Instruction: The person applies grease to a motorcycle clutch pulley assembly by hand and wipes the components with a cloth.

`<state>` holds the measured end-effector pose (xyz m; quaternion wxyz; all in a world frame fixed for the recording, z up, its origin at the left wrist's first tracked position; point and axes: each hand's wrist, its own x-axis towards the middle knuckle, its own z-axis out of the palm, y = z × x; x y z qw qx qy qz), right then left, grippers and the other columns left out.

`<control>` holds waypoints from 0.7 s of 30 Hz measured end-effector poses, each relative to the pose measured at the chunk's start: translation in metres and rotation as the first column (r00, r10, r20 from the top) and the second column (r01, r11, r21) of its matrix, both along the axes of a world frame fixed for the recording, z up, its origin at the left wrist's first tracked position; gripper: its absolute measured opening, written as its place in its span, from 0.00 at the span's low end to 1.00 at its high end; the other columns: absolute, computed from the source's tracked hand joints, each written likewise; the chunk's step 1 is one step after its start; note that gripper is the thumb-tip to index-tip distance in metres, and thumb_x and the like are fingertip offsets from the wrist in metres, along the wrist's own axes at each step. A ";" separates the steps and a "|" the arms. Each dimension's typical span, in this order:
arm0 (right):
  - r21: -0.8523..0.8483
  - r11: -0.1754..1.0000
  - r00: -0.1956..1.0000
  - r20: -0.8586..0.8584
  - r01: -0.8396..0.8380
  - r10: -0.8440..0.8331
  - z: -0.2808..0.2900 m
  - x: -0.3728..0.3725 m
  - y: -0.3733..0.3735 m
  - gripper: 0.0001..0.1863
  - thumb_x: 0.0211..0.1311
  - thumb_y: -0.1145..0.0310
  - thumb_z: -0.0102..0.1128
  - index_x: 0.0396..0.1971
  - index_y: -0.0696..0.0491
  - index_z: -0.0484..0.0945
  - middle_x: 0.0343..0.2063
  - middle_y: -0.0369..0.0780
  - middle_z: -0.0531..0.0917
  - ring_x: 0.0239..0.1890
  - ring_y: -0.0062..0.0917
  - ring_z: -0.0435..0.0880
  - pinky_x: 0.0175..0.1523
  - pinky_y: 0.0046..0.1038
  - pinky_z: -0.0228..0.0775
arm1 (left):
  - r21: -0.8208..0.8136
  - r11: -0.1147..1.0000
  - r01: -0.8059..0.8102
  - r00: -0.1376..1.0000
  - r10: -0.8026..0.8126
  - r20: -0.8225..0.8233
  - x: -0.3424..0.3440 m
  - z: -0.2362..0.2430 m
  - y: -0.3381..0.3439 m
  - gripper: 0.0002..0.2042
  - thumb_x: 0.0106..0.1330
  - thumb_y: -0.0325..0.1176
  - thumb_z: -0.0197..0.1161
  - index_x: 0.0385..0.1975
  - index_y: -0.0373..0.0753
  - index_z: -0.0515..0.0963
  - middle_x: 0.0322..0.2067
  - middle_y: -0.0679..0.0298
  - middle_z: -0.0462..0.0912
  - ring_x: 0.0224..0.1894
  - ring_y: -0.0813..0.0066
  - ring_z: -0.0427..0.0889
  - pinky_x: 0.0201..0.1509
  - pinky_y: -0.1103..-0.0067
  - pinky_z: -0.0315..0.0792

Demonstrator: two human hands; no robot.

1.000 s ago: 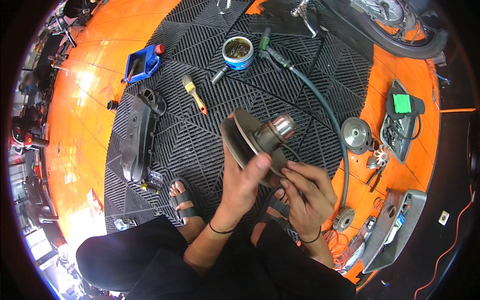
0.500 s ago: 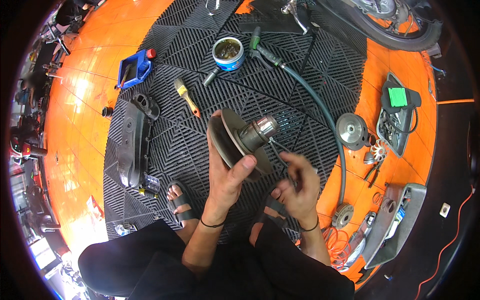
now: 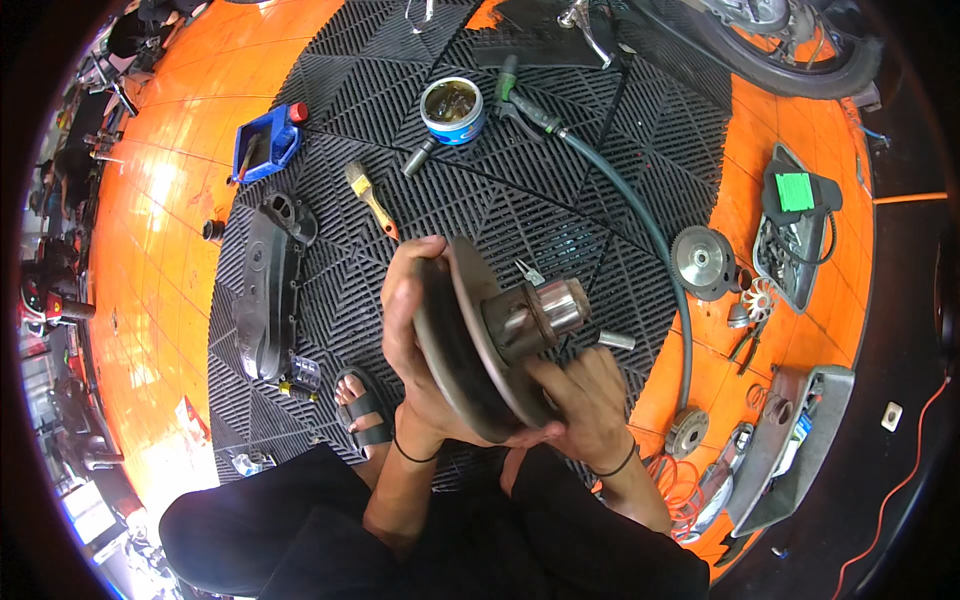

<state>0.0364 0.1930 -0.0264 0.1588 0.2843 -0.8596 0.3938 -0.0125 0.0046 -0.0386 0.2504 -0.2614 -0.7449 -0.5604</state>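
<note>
A scooter CVT pulley (image 3: 462,345), two grey metal discs with a shiny cylindrical hub, is raised over the mat, its hub tilted up and to the right. My left hand (image 3: 403,315) is wrapped round the discs' left edge. At their lower right rim, my right hand (image 3: 588,405) grips too, its fingers close under the hub. Beyond the hub, a small forked silver metal tip (image 3: 529,272) lies on the mat. A short silver cylinder (image 3: 617,340) shows just above my right hand; the pulley may hide part of either piece.
On the black mat (image 3: 350,290) are a brush (image 3: 370,200), a tub of grease (image 3: 452,112), a long black cover (image 3: 268,290) and a hose (image 3: 635,200) with a nozzle. A blue tray (image 3: 266,145) stands left. Gear parts (image 3: 702,262) and a grey bin (image 3: 795,450) sit right.
My right hand has come in to the pulley's lower rim and grips it. The pulley has moved lower and closer, its hub swung rightward. My left hand has shifted left around the edge.
</note>
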 end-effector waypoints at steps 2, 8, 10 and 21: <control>-0.064 0.998 0.998 -0.061 -0.019 0.015 -0.013 -0.004 -0.002 0.23 0.56 0.65 0.63 0.51 0.60 0.82 0.23 0.33 0.71 0.24 0.27 0.70 0.29 0.31 0.60 | 0.033 0.999 0.026 0.999 -0.024 -0.042 -0.001 0.008 0.007 0.79 0.24 0.63 0.88 0.77 0.37 0.41 0.66 0.37 0.56 0.65 0.47 0.66 0.64 0.57 0.67; 0.016 1.000 0.983 -0.181 0.017 -0.013 -0.028 0.006 0.007 0.20 0.47 0.71 0.66 0.44 0.55 0.84 0.28 0.37 0.78 0.34 0.35 0.81 0.43 0.41 0.74 | 0.693 0.720 -0.029 0.868 -0.327 0.375 0.017 0.028 0.029 0.76 0.39 0.76 0.74 0.77 0.32 0.34 0.67 0.44 0.61 0.65 0.54 0.69 0.72 0.65 0.62; 0.007 1.000 0.976 -0.218 0.021 -0.019 -0.032 0.003 0.006 0.20 0.44 0.73 0.66 0.43 0.53 0.86 0.24 0.33 0.70 0.28 0.28 0.73 0.35 0.32 0.66 | 0.757 0.637 -0.146 0.737 -0.440 0.513 0.016 0.045 0.036 0.71 0.49 0.78 0.66 0.78 0.32 0.33 0.69 0.44 0.60 0.66 0.54 0.69 0.73 0.65 0.60; -0.052 0.996 0.974 -0.208 0.074 -0.083 -0.027 -0.004 0.010 0.20 0.43 0.73 0.64 0.42 0.58 0.85 0.31 0.39 0.82 0.32 0.34 0.80 0.34 0.35 0.69 | 0.403 0.889 0.219 0.785 -0.406 0.468 0.017 0.030 0.019 0.72 0.40 0.53 0.84 0.77 0.31 0.35 0.67 0.50 0.57 0.70 0.57 0.62 0.74 0.63 0.57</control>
